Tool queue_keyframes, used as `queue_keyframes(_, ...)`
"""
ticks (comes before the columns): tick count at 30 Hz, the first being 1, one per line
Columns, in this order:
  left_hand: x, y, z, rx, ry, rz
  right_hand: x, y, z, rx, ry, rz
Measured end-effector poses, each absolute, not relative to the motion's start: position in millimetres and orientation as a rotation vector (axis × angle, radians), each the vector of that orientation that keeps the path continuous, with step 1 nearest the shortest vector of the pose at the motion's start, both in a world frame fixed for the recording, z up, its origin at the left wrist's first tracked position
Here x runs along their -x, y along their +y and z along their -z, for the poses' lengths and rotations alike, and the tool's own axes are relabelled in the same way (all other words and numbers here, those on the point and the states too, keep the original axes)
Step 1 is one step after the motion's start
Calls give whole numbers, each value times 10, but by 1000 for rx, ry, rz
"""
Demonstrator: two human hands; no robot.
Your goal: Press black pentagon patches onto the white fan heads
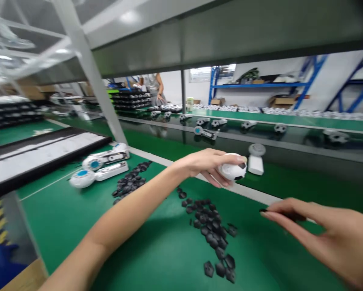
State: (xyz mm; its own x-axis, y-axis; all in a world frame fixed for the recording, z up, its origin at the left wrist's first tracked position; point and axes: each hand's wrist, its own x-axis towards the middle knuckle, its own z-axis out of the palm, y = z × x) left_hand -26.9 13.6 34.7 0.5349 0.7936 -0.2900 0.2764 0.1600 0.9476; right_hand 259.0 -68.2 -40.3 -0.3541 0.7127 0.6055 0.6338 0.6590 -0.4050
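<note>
White plastic soccer-ball shell [231,169] is sitting mid-frame in the curled, gripping fingers of the left hand [204,163], likely light, stiff and slick, best cupped around its curve, while the right hand [333,238] is pinching at lower right near black hexagonal patches [208,268], whether on anything I cannot tell

You are gripping a glossy white plastic ball [231,169] in your left hand [204,165], matt black plastic patches [207,226] are lying across the smooth, faintly glossy green tabletop [157,258], and blue painted-metal shelving [260,85] is standing on the far side.
</note>
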Motion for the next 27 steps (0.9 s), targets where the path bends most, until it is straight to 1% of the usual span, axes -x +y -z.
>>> queue_keyframes(4, 96, 50, -263, -1266, 689, -672, -2486, -827, 15, 1176, -1931, -326)
queue_keyframes(7, -69, -75, -175, -1186, 540, -772, -2387, -841, -97, 1157, -1710, -535)
queue_keyframes(11, -246, -249, -57, -1344, 480, -827, -2315, -812, -153, 1037, -1529, -825)
queue_keyframes(20, -299, -412, -32, -1849, 613, -880, -2325, -854, -184, 1018, -1482, -972)
queue_keyframes(24, -302, -440, -38, -1918, 615, -913, -2321, -870, -204, 990, -1476, -1042)
queue_keyframes(27, -334, -464, -15, -1899, 673, -1024, -2299, -887, -198, 982, -1485, -1102)
